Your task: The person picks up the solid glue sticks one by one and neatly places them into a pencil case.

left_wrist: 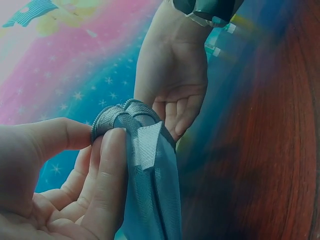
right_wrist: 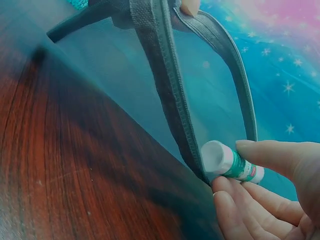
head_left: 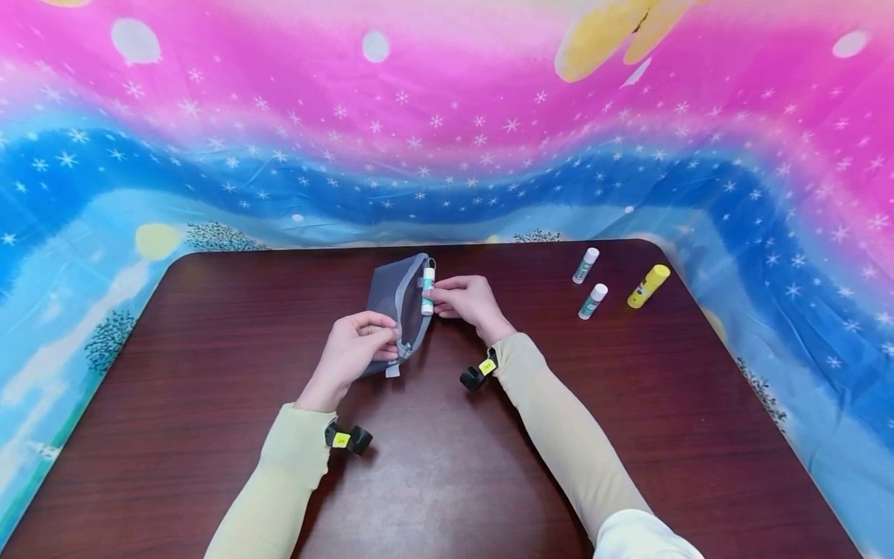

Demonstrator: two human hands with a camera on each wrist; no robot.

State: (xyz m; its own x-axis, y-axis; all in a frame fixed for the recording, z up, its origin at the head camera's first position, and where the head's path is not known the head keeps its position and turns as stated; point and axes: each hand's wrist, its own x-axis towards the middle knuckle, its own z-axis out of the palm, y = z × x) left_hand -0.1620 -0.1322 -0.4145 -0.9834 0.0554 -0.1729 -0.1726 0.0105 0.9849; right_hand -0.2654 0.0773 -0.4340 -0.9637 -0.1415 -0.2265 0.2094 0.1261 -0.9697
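A grey mesh zipper pouch stands on the table with its zipped mouth spread apart. My left hand pinches the near end of its zipper edge between thumb and fingers; a small fabric tab sticks out there in the left wrist view. In my right hand a white and green glue stick is held between thumb and fingertips, right at the pouch's opening. The right wrist view shows the glue stick's white end beside the dark zipper band.
Two more white and green glue sticks stand at the right of the brown table, near a larger yellow glue stick. A colourful printed cloth hangs behind the table and along its sides.
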